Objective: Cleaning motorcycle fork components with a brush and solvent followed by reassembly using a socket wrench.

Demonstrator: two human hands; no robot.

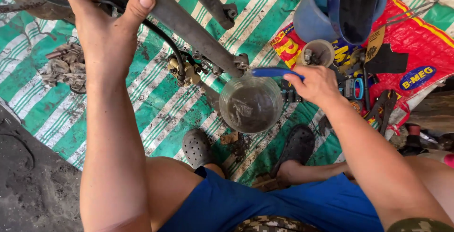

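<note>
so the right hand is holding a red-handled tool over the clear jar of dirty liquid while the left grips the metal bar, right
Not quite: the handle is blue, not red. In the head view the right hand holds a blue-handled tool over the clear jar of dirty grey liquid, while the left hand grips the grey metal bar.

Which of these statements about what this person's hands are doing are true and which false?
1. The left hand grips a grey metal bar. True.
2. The right hand holds a red screwdriver. False: it holds a blue-handled tool.
3. The clear jar holds dirty grey liquid. True.
4. The jar stands on bare concrete. False: it stands on a green-and-white striped mat.
5. The person is barefoot. False: dark perforated clogs are on the feet.
</note>
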